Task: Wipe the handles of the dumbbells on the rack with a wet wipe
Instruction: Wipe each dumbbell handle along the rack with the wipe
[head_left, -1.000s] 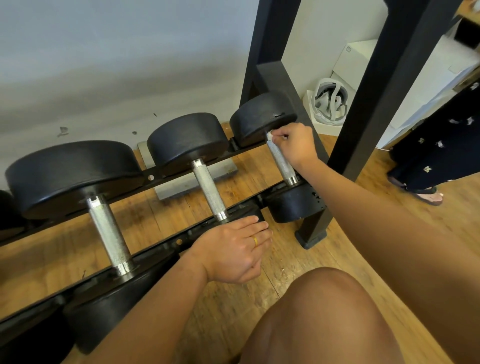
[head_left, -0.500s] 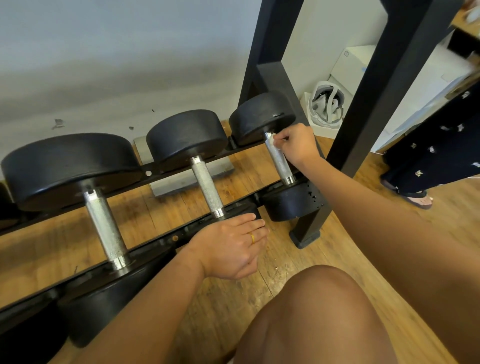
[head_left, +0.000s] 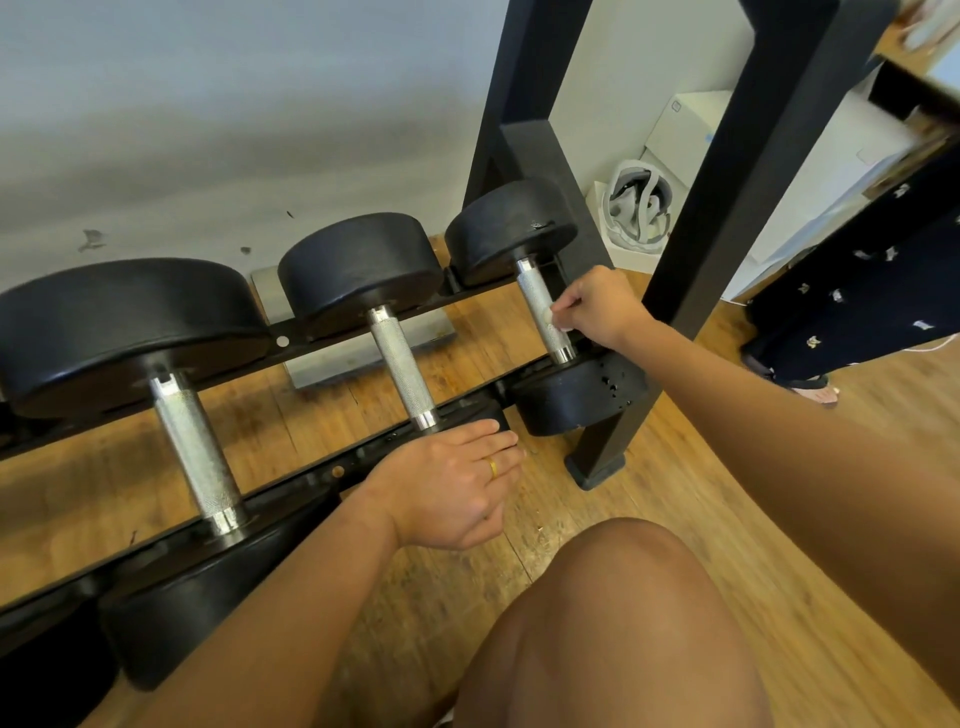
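Observation:
Three black dumbbells with knurled silver handles lie across the low black rack (head_left: 311, 470). My right hand (head_left: 602, 309) pinches a small white wet wipe (head_left: 551, 318) against the lower half of the right dumbbell's handle (head_left: 535, 291). My left hand (head_left: 449, 488) rests flat, fingers straight, on the near head of the middle dumbbell, just below its handle (head_left: 402, 371). The left dumbbell's handle (head_left: 195, 449) is untouched.
A black upright post (head_left: 727, 218) and its foot (head_left: 595, 470) stand right of the rack. My bare knee (head_left: 623, 623) is in the foreground on the wooden floor. White boxes and a headset (head_left: 641, 208) sit by the wall. Another person's dark trousers (head_left: 857, 306) are at right.
My right hand slid with the wipe from the top of the right handle down toward its lower end. My left hand stayed on the middle dumbbell's head.

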